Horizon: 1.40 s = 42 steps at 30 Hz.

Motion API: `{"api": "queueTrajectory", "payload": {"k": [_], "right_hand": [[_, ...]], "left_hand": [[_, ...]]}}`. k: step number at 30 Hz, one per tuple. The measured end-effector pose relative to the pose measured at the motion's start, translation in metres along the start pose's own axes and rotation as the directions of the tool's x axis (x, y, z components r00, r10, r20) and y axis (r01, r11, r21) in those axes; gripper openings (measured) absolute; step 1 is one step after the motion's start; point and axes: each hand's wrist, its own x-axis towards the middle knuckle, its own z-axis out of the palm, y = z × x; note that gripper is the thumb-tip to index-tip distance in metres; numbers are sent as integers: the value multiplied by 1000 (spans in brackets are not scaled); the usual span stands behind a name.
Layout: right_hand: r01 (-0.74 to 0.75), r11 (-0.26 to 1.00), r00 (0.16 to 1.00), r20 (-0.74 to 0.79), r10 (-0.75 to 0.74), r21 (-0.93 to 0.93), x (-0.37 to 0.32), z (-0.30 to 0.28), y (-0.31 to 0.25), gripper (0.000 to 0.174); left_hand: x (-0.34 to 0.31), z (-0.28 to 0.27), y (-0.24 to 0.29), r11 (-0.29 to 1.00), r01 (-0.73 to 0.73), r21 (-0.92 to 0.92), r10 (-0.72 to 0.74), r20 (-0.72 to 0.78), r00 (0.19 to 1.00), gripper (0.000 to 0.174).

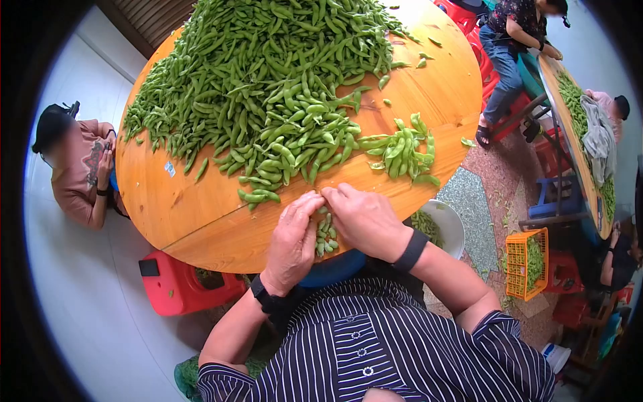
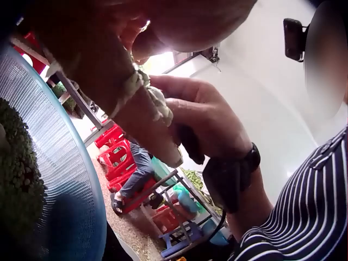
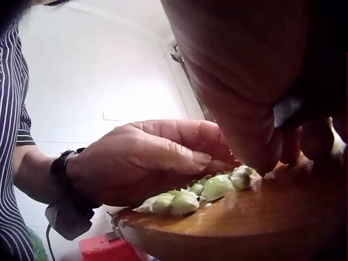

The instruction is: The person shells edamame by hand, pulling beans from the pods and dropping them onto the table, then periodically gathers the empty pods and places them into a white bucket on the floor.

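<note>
A small cluster of shelled green beans (image 1: pixel 326 234) lies at the near edge of the round wooden table (image 1: pixel 221 244). My left hand (image 1: pixel 293 231) stands along the left side of them, its fingers lightly curved and extended; the right wrist view shows the beans (image 3: pixel 217 187) beside its thumb. From the other side my right hand (image 1: pixel 372 221) reaches over, fingers low at the tabletop. In the head view the fingertips of both hands come together just beyond the beans. A large heap of green soybean pods (image 1: pixel 268 94) rises beyond the hands.
A smaller pile of pods (image 1: pixel 404 151) lies right of the heap. Below the table edge sits a blue mesh basket (image 2: pixel 81 157) holding shelled beans. A white basin (image 1: pixel 454 228) is at right, a red stool (image 1: pixel 177 285) at left. Other people sit around, one across at left (image 1: pixel 84 161).
</note>
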Motion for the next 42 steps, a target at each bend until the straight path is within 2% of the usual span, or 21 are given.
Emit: {"api": "queueTrajectory", "payload": {"k": [2,5,7,9,10,12,16,19,21,23,25,27,28,29,31,32,34,35,38,40,42], "right_hand": [[23,999,999,27,-24,22,3,2,1,17],[113,993,993,19,-114,33,-15,5,-1,12],[130,991,991,24,-131,38,-24,9,-6,11],[140,989,989,34,-141,37,-33,8,-11,10],[153,988,987,35,-154,28,-35,8,-13,10],[168,986,985,36,-168,21,-39,8,-17,10],[204,979,977,59,-203,-3,-50,6,-25,14],[255,967,965,73,-253,-25,-61,10,-29,16],[285,958,956,72,-283,-25,-71,14,-28,17],[255,966,961,103,-258,41,-79,19,-22,17],[213,974,960,170,-223,74,-87,29,-8,18],[95,995,942,323,-93,9,-95,50,14,19],[102,995,947,305,-100,11,-100,63,29,21],[74,992,918,397,-27,-103,-104,78,40,20],[59,982,915,402,18,-178,-112,106,54,17],[60,983,917,400,15,-176,-115,121,58,17],[47,952,911,403,84,-304,-116,138,56,15],[49,952,913,401,81,-304,-120,142,57,15],[116,960,937,349,-21,-255,-115,136,52,15],[238,950,889,438,-130,-201,-117,131,44,10],[233,961,865,482,-136,-148,-122,138,40,10]], "left_hand": [[-5,2,3,1000,-18,-6,18,0,1000,40],[-22,5,11,993,-21,-117,15,-55,998,41],[-34,5,15,995,3,-96,-9,-55,998,41],[-44,11,17,955,83,-284,-122,-120,985,48],[-47,12,16,956,83,-283,-121,-121,985,48],[-53,15,17,799,196,-569,-295,-88,951,49],[-58,15,22,695,195,-693,-340,-78,937,49],[-66,13,23,725,177,-666,-286,-57,957,48],[-72,11,24,818,196,-540,-233,-1,972,44],[-73,11,25,824,170,-540,-217,-23,976,43],[-71,6,28,790,174,-588,-266,-73,961,40],[-67,1,30,778,164,-606,-292,-118,949,35],[-66,-4,29,797,172,-579,-313,-152,938,31],[-63,-7,27,815,179,-551,-331,-188,925,28],[-57,-13,22,831,152,-535,-326,-246,913,22],[-54,-18,19,870,144,-472,-303,-281,911,22],[-44,-27,17,918,143,-369,-279,-348,895,19],[-40,-31,13,920,141,-367,-277,-350,895,19],[-31,-46,-7,984,151,-100,-179,-410,895,16],[-23,-57,-10,983,181,-22,-175,-396,901,16],[-17,-67,-16,973,215,85,-173,-346,922,20]]}}
